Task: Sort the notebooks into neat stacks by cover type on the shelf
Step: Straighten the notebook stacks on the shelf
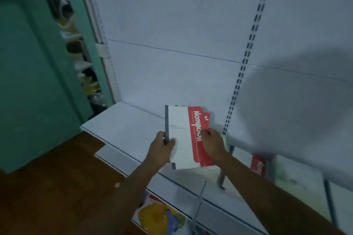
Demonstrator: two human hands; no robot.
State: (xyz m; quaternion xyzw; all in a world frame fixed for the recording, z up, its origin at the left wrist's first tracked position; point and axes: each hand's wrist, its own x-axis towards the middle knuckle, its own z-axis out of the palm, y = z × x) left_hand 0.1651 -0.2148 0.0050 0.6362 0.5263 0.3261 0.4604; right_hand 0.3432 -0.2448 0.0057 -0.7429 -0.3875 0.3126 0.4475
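Both hands hold a small fanned stack of red-and-white notebooks (188, 137) above the white shelf (124, 126), left hand (162, 146) clamping the spine edge, right hand (212, 142) the red edge; next, apparently, squaring and setting them down.

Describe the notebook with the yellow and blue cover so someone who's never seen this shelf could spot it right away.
Start at the white shelving unit and drop to its lowest level, near the wooden floor. There, under the person's left forearm, lies the colourful notebook. Its yellow, blue and green blotches set it apart from the red-and-white notebooks held above in both hands.
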